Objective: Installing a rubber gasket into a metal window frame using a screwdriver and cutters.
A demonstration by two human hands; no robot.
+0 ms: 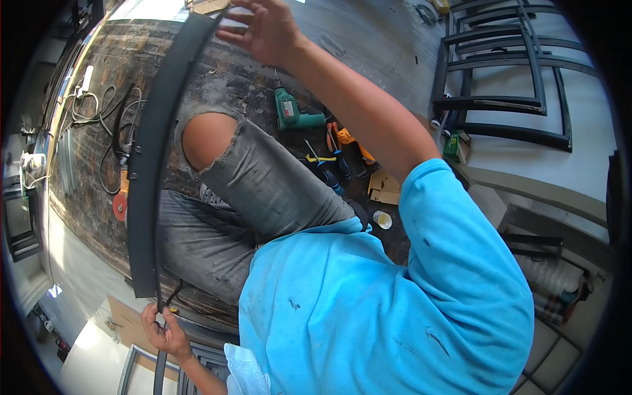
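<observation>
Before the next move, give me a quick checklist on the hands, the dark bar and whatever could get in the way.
1. Left hand closed on black strip: ok, fingers pinched just below the bar.
2. Right hand gripping dark bar: cannot tell; it is at the upper end, contact unclear.
3. Drill away from bar: ok, lying beyond the raised knee.
4. Red disc clear of bar: cannot tell; it shows right beside the edge.
5. Knee covered: not ok, bare through torn jeans.
</observation>
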